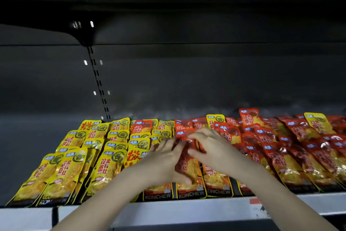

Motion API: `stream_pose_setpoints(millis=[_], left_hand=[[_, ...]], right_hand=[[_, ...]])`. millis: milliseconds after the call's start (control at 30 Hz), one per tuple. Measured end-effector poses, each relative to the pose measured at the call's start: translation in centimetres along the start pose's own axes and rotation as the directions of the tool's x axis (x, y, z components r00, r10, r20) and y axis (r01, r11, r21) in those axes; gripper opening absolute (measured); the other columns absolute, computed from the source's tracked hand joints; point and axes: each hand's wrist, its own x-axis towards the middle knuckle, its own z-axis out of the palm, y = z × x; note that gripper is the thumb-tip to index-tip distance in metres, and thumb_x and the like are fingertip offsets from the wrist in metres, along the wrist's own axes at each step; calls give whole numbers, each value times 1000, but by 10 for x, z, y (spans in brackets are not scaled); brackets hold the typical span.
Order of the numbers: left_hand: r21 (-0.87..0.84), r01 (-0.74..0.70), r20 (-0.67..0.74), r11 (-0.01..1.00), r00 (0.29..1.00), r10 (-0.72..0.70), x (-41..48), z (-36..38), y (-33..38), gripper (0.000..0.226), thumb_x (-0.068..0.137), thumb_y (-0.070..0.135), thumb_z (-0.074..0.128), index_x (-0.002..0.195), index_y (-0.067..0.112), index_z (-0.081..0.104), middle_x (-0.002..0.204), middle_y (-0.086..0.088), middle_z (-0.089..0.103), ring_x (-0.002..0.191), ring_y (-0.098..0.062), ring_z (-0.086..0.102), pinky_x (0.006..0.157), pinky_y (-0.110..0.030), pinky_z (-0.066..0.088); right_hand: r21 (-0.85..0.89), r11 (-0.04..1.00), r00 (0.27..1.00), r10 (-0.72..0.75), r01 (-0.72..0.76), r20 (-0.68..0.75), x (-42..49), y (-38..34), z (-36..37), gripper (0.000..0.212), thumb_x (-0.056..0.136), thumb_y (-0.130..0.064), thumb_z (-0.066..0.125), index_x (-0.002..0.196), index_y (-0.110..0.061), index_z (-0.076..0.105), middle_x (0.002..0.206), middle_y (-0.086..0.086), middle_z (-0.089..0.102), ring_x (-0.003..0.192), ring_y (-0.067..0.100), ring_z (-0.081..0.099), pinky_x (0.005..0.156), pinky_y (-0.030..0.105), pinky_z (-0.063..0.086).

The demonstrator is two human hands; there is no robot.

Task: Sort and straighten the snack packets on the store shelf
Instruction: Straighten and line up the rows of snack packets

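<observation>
At lower left, yellow packets (61, 170) are being displayed in rows on the shelf (187, 210). At centre, a red packet (187, 167) is being touched by the blurred left hand (161, 161), its grip untellable. The right hand (213, 148) is being laid open-fingered on neighbouring red packets (280, 155), likely to square them.

place: shop | evidence: shelf (187, 210) stocked with snack packets (61, 170)

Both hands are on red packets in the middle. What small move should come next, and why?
Probably nudge the red packet under the left hand and right hand square with the shelf edge: both hands lie on it, and the reds beside it overlap askew. The stray yellow packet behind can wait.
</observation>
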Motion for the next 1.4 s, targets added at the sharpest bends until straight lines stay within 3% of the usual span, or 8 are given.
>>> stream_pose_setpoints(millis=[133, 433, 567, 700, 833, 967, 1100, 1400], left_hand=[[21, -7, 15, 1000, 1000, 7, -4, 10, -5, 108, 74, 61, 63, 149, 30, -8, 158, 6, -8, 145, -16, -8, 116, -47, 1], [-68, -78, -7, 995, 997, 78, 3, 7, -3, 99, 77, 51, 66, 149, 35, 0, 157, 16, -8, 144, -13, -13, 115, -48, 2], [-50, -47, -123, 998, 992, 41, 2, 14, -6, 82, 85, 60, 49, 149, 30, 8, 157, 5, 13, 144, -16, 4, 115, -45, 12], [-93, 89, -327, 992, 938, -115, 3, 19, -8, 53, 97, 49, 32, 143, 22, 28, 141, -2, 43, 135, -22, 29, 110, -40, 28], [-185, 115, -353, 976, 919, -176, 13, 18, -5, 36, 99, 31, 36, 133, 21, 44, 131, -1, 54, 126, -23, 40, 104, -42, 36], [-183, 169, -365, 968, 903, -227, 24, 18, -1, 32, 97, 27, 38, 125, 20, 53, 125, -3, 57, 122, -25, 44, 100, -40, 37], [-282, 151, -410, 948, 874, -261, 35, 16, 1, 34, 95, 17, 41, 125, 17, 55, 122, -7, 58, 118, -27, 48, 96, -39, 43], [-246, 216, -379, 945, 876, -299, 45, 15, -1, 30, 95, 17, 40, 124, 16, 50, 118, -10, 63, 114, -32, 46, 92, -40, 40]], right_hand=[[-48, 999, 964, -7, 20, 267, -35, -7, 2, 87, 82, -58, 58, 149, -33, 9, 153, -14, 5, 142, 10, 5, 118, 35, 16], [-124, 991, 962, 84, -53, 259, -42, -10, 12, 102, 78, -61, 61, 149, -32, -7, 155, -11, -11, 144, 14, -7, 118, 37, 6], [-88, 994, 976, 85, -68, 201, -38, -13, 8, 86, 85, -61, 51, 150, -30, 4, 155, -12, 4, 144, 12, 6, 117, 36, 15], [13, 988, 982, 153, -153, -108, -14, -11, 7, 51, 97, -42, 43, 142, -21, 37, 141, -1, 46, 127, 14, 45, 106, 30, 39], [76, 966, 956, 257, -248, -139, 16, -5, 14, 30, 96, -27, 51, 122, -12, 56, 97, 2, 68, 68, 7, 61, 55, 13, 42], [141, 949, 949, 298, -283, -103, 31, 0, 24, 27, 94, -22, 55, 119, -12, 59, 102, 4, 67, 89, 17, 64, 71, 23, 48], [255, 916, 923, 354, -309, -152, 39, 5, 26, 22, 94, -16, 55, 116, -16, 60, 101, 4, 66, 78, 13, 64, 61, 20, 47], [219, 922, 920, 356, -319, -161, 47, 7, 26, 22, 95, -13, 50, 110, -6, 64, 105, 12, 68, 95, 24, 65, 83, 31, 52]])
